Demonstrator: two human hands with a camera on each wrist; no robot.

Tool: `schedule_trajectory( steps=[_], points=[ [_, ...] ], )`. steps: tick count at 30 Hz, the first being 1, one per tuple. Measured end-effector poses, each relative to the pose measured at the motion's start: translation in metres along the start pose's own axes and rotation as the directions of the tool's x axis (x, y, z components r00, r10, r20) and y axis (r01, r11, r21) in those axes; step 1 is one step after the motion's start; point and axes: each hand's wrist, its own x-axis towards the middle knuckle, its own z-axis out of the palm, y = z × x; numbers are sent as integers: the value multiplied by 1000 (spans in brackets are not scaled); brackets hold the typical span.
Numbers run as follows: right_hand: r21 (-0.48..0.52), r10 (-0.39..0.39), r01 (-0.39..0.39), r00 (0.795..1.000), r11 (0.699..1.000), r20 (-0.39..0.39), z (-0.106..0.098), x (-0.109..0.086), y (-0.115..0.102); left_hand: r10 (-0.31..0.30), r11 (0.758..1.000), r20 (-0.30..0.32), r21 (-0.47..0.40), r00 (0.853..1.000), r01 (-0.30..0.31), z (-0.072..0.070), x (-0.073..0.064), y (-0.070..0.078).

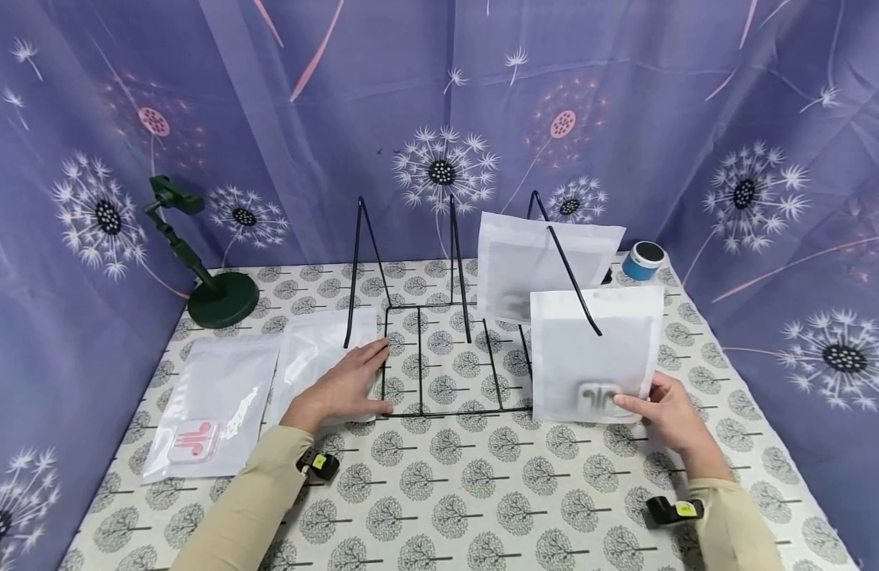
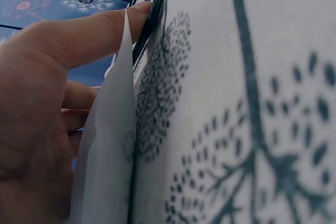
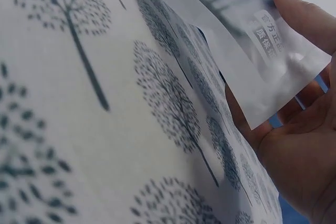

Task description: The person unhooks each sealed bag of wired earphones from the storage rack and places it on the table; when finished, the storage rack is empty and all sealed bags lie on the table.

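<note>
My right hand (image 1: 671,416) pinches the lower right corner of a white pouch (image 1: 596,341), thumb in front and fingers behind. A small box with a dark earphone shape shows through near the pouch's bottom, and the right wrist view shows a label (image 3: 268,35) with printed characters. This pouch stands upright at the right end of a black wire rack (image 1: 457,413), behind one slanted wire. Behind it, a second white pouch (image 1: 532,258) stands in the rack. My left hand (image 1: 347,385) rests with extended fingers and thumb at the rack's left end, over a flat white pouch (image 1: 307,341).
Another white pouch (image 1: 225,381) lies flat at left, with a clear case (image 1: 194,441) bearing a pink earphone shape. A dark green stand (image 1: 221,300) stands back left, a blue jar (image 1: 642,261) back right. Patterned curtains (image 1: 325,159) close off the back and sides.
</note>
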Motion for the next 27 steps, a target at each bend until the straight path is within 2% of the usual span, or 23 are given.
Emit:
schedule_trajectory(
  steps=[10,18,23,27],
  points=[
    [53,61,-63,997,997,38,-17,1,5,10,1000,-5,16,1000,-10,0,0,0],
    [115,101,-110,992,987,80,-20,5,6,16,1000,-6,25,1000,-15,-2,0,1],
    [96,154,-160,986,982,61,-21,10,6,19,1000,-9,24,1000,-18,0,0,-1],
    [128,172,-180,983,975,69,-22,15,6,18,1000,-9,24,1000,-17,1,0,-2]
  ],
)
